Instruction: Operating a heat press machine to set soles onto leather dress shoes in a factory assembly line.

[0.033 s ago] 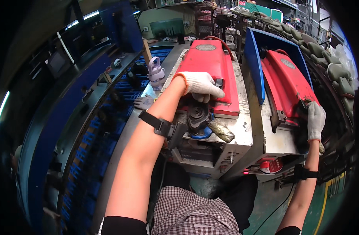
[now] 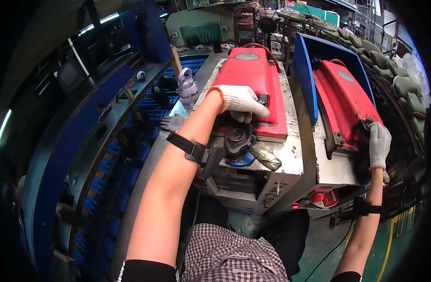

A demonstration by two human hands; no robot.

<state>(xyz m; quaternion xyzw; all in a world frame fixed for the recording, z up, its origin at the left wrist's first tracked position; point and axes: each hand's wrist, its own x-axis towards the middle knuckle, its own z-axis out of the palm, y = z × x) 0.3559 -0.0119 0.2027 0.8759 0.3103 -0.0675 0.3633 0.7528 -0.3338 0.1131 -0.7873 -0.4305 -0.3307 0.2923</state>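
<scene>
My left hand (image 2: pixel 243 102), in a white knit glove with an orange cuff, is closed at the front end of a long red machine cover (image 2: pixel 236 70). Its fingers curl downward, and what they grip is hidden. Close to the thumb is a small dark fitting (image 2: pixel 262 98) on the cover. Below the hand sits a dark round mechanical part (image 2: pixel 238 137) above a blue base (image 2: pixel 242 160). My right hand (image 2: pixel 380 144), gloved alike, is closed at the front end of a second red cover (image 2: pixel 335 84), against a dark part I cannot make out.
A crumpled yellowish bundle (image 2: pixel 267 158) lies on the left machine's front edge. A blue guard (image 2: pixel 310 80) stands around the right machine. Leftward are a lilac bottle (image 2: pixel 187 88), a grey glove (image 2: pixel 173 123) and blue racking (image 2: pixel 102 181). Dark green padded pieces (image 2: pixel 410 103) are piled at far right.
</scene>
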